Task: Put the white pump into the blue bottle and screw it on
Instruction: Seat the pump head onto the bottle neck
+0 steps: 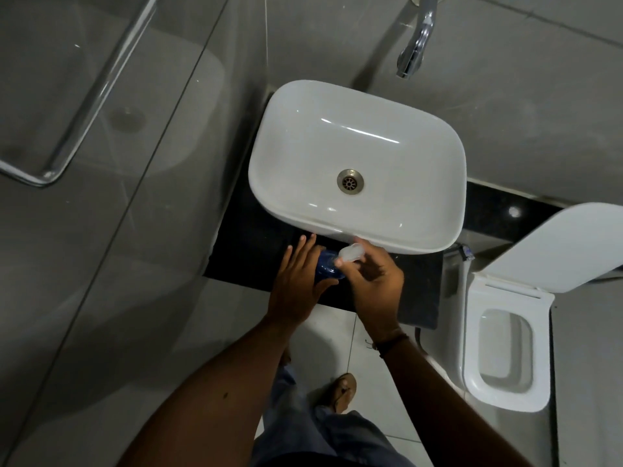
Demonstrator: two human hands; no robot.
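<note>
A blue bottle stands on the black counter just in front of the white basin. My left hand rests against its left side, thumb curled under it and fingers stretched out. The white pump sits over the bottle's top, pinched by the fingertips of my right hand. Most of the bottle is hidden between the two hands, so I cannot see how far the pump sits in the neck.
A white basin with a metal drain fills the counter behind the hands. A chrome tap juts from the wall above it. A toilet with raised lid stands at the right. A glass panel with a rail is at the left.
</note>
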